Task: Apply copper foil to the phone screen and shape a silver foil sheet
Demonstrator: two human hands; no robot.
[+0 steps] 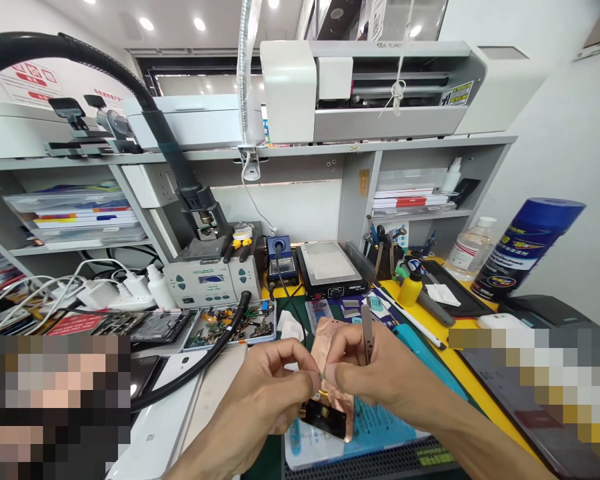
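My left hand (pixel 277 383) is closed, thumb and fingertips pinched together around something too small to make out. Facing it, my right hand (pixel 365 367) pinches at the same spot, its fingertips almost touching the left ones. Metal tweezers (pixel 368 331) stick up from my right hand, held between its fingers. Under both hands lies a copper-coloured plate (pixel 323 333), partly hidden by them. A glossy black flat part (pixel 325 420), with a small gold patch, sits just below the fingertips over the plate's lower end. Beneath is a blue and white mat (pixel 380 427).
Behind the hands stand a hot plate (pixel 330 263) and a tray of small circuit parts (pixel 267 333). A black hose (pixel 215 360) crosses on the left beside a white phone or tablet back (pixel 153 427). At right are a yellow bottle (pixel 410 290) and a blue spray can (pixel 527 247).
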